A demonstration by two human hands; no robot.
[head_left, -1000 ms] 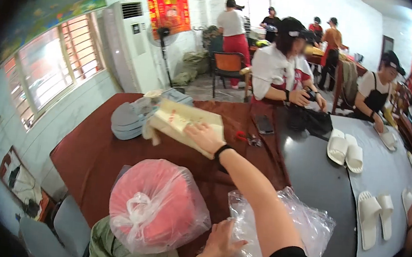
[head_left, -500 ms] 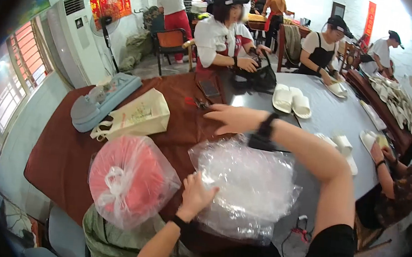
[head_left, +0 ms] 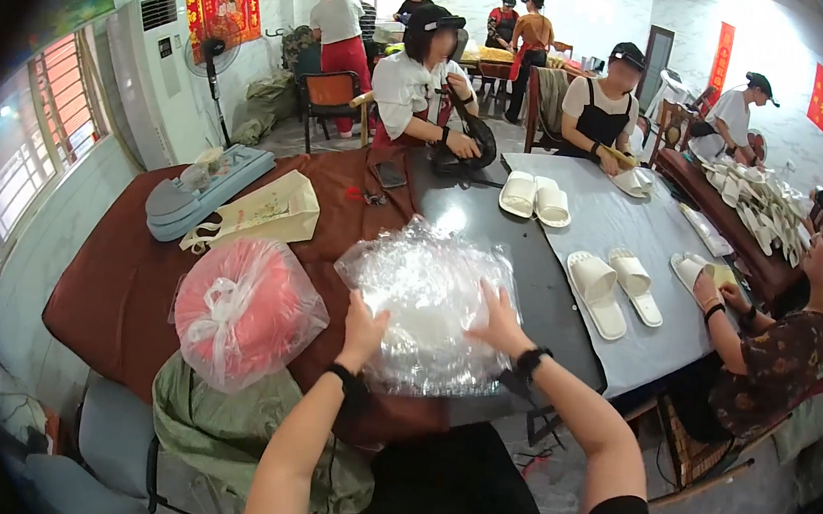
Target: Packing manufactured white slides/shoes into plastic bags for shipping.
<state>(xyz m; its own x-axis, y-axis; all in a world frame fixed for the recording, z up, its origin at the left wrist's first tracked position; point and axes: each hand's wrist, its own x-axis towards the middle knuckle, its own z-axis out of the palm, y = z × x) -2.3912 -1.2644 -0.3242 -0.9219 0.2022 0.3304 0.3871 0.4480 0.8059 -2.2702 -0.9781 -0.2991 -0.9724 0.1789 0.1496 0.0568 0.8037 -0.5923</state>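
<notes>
Clear, crinkled plastic film (head_left: 436,310) lies in a flat stack right in front of you, near the table's front edge, partly over the brown cloth (head_left: 118,281) and partly over the bare dark table (head_left: 558,318). Your left grip (head_left: 364,330) touches the stack's left side, fingers loosely extended and thumb toward the film. Your right grip (head_left: 503,325) is open, its fingers spread over the right side; you cannot tell from this view whether either one pinches a layer.

Just beyond your left side sits a pink bundle (head_left: 250,310) in a see-through bag, tied in a white knot on the side facing you. Below it, a green sack (head_left: 233,429) slumps in front of the table. Past the bundle lie a cream tote bag (head_left: 271,210) and a blue-grey case (head_left: 199,203), with a dark phone (head_left: 391,175) farther to the right.

On your right, a pale grey sheet (head_left: 646,312) carries white slippers (head_left: 596,292) in pairs. At its right edge a co-worker in a patterned top (head_left: 783,371) has both hands by one slipper; across the table, another co-worker (head_left: 413,97) in white handles a black bag (head_left: 478,149).
</notes>
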